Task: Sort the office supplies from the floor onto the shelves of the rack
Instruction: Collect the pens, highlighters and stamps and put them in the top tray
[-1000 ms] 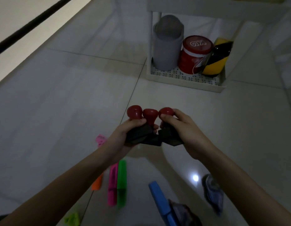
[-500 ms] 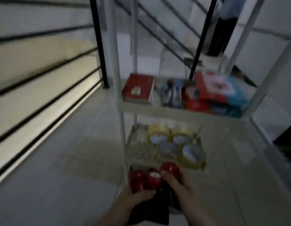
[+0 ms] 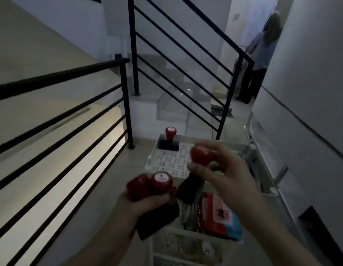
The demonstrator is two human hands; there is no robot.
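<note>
My left hand [image 3: 147,205] grips two rubber stamps [image 3: 153,186] with red knobs and black bases, held low over the front of the white rack. My right hand [image 3: 222,175] holds a third red-knobbed stamp [image 3: 200,155] by its handle, its black base hanging below, above the rack's top shelf [image 3: 174,158]. A fourth stamp [image 3: 170,140] stands upright at the far left corner of that shelf. A red and blue packet [image 3: 217,216] lies on the shelf below, under my hands.
Black stair railings [image 3: 126,104] run to the left of and behind the rack. A white wall closes the right side. A person [image 3: 260,54] stands at the far right doorway. Rolls of tape [image 3: 207,248] show faintly on a lower shelf.
I have stood up from the floor, so the view rose to the rack's top shelf. My right hand has drawn one stamp away from the two in my left hand.
</note>
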